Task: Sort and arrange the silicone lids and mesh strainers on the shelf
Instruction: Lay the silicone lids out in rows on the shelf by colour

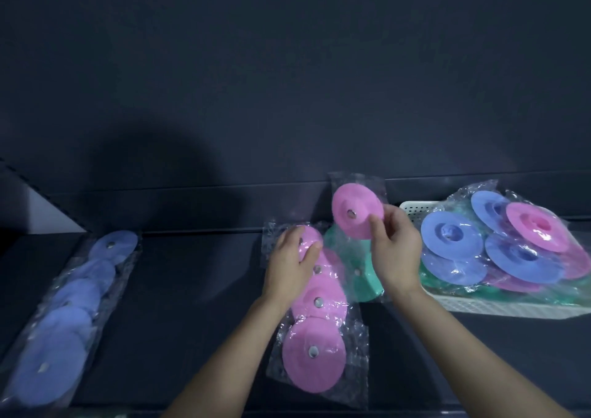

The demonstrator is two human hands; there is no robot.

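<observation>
The pink row [315,321] lies closest on the shelf [192,289], lids overlapping so one colour stays together. A blue row [70,305] lies well apart on the left. The left hand [292,259] rests loosely on the pink row's far end, likely to steady it. A green lid [358,267] lies just beside. The right hand [396,251] pinches a bagged pink lid [355,214], held up, likely to join the row. More mixed lids wait in the basket [415,208].

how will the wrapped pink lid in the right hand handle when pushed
The pink lid is probably light: the right hand holds it up by the rim with fingertips. It shows a firm disc shape there, so likely springy, not floppy. Its glossy clear wrapper may let it slide on the pink row.
</observation>
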